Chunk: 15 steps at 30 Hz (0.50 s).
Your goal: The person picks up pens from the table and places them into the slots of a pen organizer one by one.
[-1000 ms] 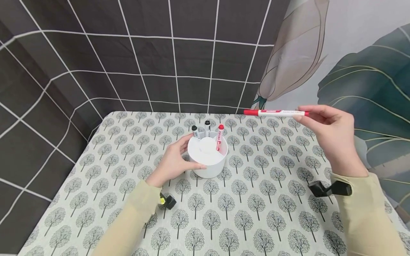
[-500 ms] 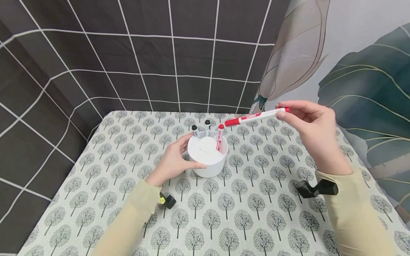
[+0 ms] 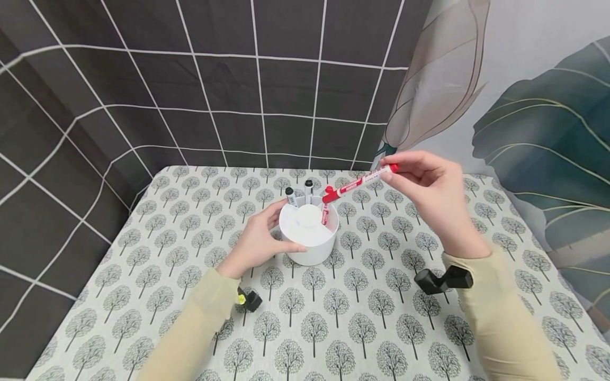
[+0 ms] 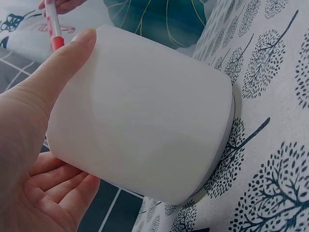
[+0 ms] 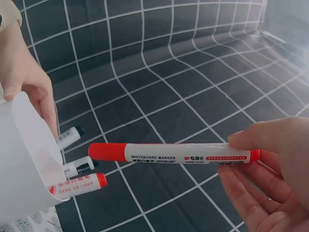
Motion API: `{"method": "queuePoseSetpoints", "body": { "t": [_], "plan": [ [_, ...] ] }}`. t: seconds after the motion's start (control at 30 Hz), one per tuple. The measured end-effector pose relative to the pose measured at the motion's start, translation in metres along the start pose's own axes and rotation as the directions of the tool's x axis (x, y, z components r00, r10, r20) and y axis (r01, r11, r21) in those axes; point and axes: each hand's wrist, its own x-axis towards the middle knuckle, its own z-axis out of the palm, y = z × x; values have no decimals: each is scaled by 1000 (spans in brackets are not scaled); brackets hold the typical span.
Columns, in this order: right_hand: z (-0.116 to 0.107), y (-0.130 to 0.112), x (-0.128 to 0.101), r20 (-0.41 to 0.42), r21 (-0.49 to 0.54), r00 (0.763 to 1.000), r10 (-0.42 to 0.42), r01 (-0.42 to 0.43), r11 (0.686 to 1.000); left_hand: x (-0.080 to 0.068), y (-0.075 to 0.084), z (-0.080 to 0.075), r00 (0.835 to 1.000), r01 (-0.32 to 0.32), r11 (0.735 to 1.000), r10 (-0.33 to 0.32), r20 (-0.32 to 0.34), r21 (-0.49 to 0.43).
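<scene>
A white round pen holder (image 3: 310,233) (image 4: 145,130) (image 5: 24,159) stands on the tree-print tablecloth (image 3: 362,312). My left hand (image 3: 257,241) (image 4: 34,145) grips its left side, thumb along the front. Two black-capped markers (image 3: 299,194) (image 5: 72,152) and a red-capped marker (image 3: 325,210) (image 5: 79,185) stand in its rear compartments. My right hand (image 3: 431,193) (image 5: 270,169) pinches the tail of a red whiteboard marker (image 3: 358,183) (image 5: 174,152). That marker slants down to the left, its red cap just over the holder's right rim.
A dark grid-patterned cloth (image 3: 214,90) hangs behind the table, a leaf-print cloth (image 3: 524,106) to the right. Black wrist camera mounts (image 3: 440,279) sit under both sleeves. The table's left edge (image 3: 95,254) drops off near the grid cloth.
My right hand has carried the red marker leftward and down, tilting it from level to cap-down, until its cap reached the holder's rim. My left hand and the holder have stayed put.
</scene>
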Motion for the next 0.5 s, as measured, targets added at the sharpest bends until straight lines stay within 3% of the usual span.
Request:
{"method": "queuePoseSetpoints", "body": {
  "t": [0.5],
  "plan": [
    [11,18,-9,34,-148,998,48,-42,988,-1,2,0,1000,21,1000,-21,3,11]
  ]
}}
